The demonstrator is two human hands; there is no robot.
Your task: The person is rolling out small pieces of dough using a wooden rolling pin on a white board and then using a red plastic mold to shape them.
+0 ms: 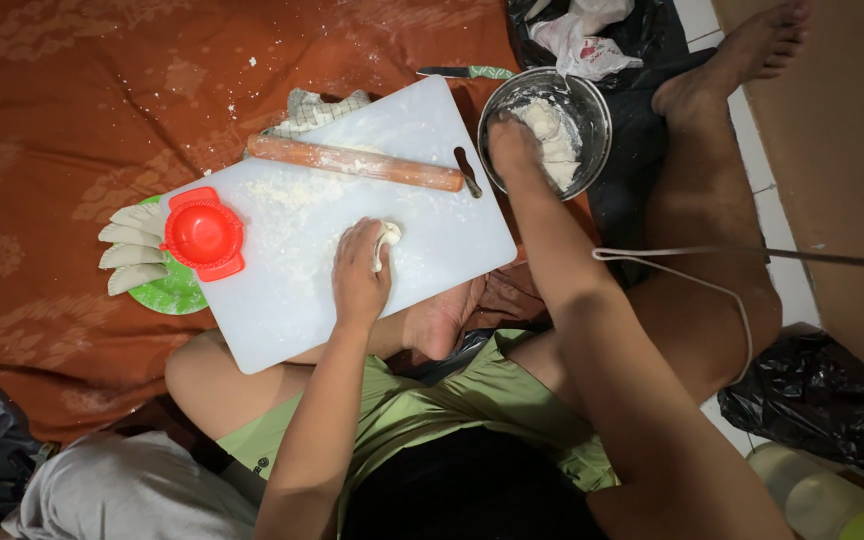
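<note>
My left hand [359,268] rests on a white cutting board [422,130] and is closed around a small piece of white dough [389,238]. My right hand [512,148] reaches into a metal bowl [592,100] that holds a lump of dough [550,135]; its fingers touch the dough, and the grip is hidden. A wooden rolling pin [357,162] lies across the far side of the floured board. A red dumpling press [203,234] sits at the board's left corner.
A green plate [174,292] with several folded dumplings [132,245] lies left of the board on an orange cloth. A knife [467,72] lies beyond the board, a small dark tool [467,172] by the pin. Black bags [812,400] and a bottle [822,495] are at right.
</note>
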